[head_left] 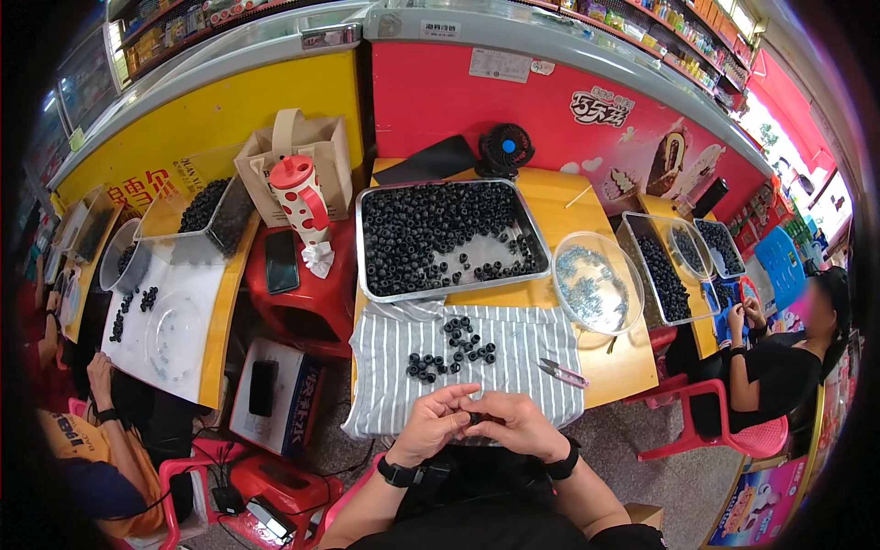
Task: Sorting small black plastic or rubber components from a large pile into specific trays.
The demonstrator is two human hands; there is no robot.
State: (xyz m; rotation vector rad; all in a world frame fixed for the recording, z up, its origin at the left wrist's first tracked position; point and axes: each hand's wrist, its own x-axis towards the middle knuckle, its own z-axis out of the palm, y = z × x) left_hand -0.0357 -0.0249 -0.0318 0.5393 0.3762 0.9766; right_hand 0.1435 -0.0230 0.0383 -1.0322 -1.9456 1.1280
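My left hand (pixel 431 424) and my right hand (pixel 521 425) meet over the near edge of a grey-and-white striped cloth (pixel 541 335). Thumbs and forefingers pinch together around a small black part (pixel 475 419), mostly covered by the fingers. Just beyond my hands, several loose black ring-shaped parts (pixel 469 348) lie scattered on the cloth. Farther back, a metal tray (pixel 458 291) holds a large heap of the same black parts. Thread snips (pixel 564 373) with a pinkish handle rest at the cloth's right side.
Right of the tray sits a round clear dish (pixel 556 284) of tiny bluish pieces. A small black fan (pixel 506 147) stands behind. On a red stool (pixel 302 298) at left are a dotted tumbler (pixel 300 197) and a phone (pixel 281 261). People sit at neighbouring tables on both sides.
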